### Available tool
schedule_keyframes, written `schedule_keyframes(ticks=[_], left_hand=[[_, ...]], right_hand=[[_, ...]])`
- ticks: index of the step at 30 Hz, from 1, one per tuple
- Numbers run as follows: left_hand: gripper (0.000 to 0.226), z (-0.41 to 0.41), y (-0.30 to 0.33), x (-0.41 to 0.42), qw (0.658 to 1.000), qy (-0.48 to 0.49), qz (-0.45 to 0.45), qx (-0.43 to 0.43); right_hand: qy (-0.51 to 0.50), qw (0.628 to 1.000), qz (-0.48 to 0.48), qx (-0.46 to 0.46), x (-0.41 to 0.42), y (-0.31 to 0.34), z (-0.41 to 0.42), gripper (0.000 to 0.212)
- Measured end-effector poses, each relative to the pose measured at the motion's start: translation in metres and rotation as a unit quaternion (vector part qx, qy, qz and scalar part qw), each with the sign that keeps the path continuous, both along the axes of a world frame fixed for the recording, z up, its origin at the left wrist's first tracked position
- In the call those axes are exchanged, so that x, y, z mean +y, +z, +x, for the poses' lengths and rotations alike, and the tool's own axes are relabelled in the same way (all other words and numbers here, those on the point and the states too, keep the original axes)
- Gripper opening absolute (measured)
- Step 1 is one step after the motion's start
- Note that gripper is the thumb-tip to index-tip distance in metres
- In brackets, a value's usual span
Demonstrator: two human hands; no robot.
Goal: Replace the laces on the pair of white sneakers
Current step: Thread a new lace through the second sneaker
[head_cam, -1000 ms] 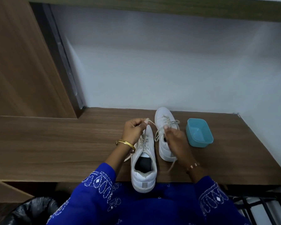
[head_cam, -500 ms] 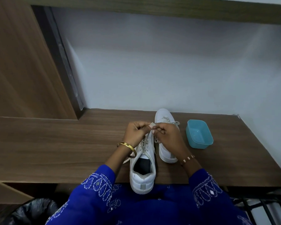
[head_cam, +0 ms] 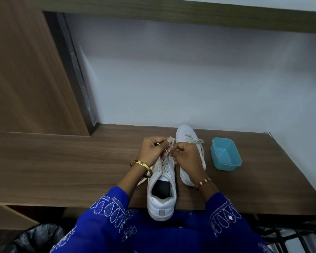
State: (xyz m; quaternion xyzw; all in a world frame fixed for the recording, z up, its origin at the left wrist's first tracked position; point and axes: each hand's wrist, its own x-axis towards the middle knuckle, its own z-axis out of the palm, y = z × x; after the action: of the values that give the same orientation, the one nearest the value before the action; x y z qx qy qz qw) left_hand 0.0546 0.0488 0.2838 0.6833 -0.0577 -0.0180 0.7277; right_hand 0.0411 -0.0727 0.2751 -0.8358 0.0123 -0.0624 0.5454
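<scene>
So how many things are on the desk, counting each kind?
White sneakers: 2, near one and far one
Blue plastic tub: 1
Total: 3

No readable text, label, brand, number or sign shows anywhere. The grey heel tab of the near sneaker (head_cam: 160, 212) is plain, and the blue tub (head_cam: 225, 154) beside the sneakers bears no marking.
</scene>
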Motion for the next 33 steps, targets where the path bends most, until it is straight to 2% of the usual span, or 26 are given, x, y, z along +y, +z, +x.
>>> schedule_keyframes(ticks=[3,7,11,13,16,21,25,28,33], left_hand=[[0.02,0.0,0.001,0.004,1.0,0.018,-0.017,0.018],[0.032,0.005,-0.001,0.006,0.998,0.013,-0.007,0.067],[0.036,0.005,-0.001,0.005,0.993,-0.043,0.059,0.088],[0.031,0.005,-0.004,0.005,0.989,-0.066,0.106,0.074],[0.022,0.006,-0.008,0.005,0.982,-0.089,0.159,0.042],[0.025,0.008,-0.01,0.009,0.973,-0.105,0.205,0.015],[0.02,0.007,-0.015,0.011,0.984,-0.085,0.152,0.027],[0.017,0.004,-0.028,0.011,0.99,-0.07,0.116,0.032],[0.036,-0.006,-0.057,0.015,0.988,-0.082,0.123,0.042]], right_hand=[[-0.001,0.999,0.037,-0.015,-0.002,-0.002,-0.002,0.034],[-0.017,0.989,0.149,0.011,-0.004,-0.003,-0.005,0.02],[-0.01,0.976,0.215,0.023,-0.004,-0.002,-0.006,0.006],[-0.006,0.971,0.235,0.029,-0.003,-0.003,-0.006,0.013],[0.0,0.97,0.24,0.048,-0.003,-0.004,-0.005,0.015],[0.005,0.967,0.237,0.093,-0.007,0.0,-0.002,0.008],[0.024,0.974,0.207,0.092,-0.007,0.003,-0.001,0.01],[-0.019,0.975,0.21,0.067,-0.007,0.0,0.002,0.008],[-0.085,0.962,0.249,0.07,-0.01,-0.01,0.004,0.01]])
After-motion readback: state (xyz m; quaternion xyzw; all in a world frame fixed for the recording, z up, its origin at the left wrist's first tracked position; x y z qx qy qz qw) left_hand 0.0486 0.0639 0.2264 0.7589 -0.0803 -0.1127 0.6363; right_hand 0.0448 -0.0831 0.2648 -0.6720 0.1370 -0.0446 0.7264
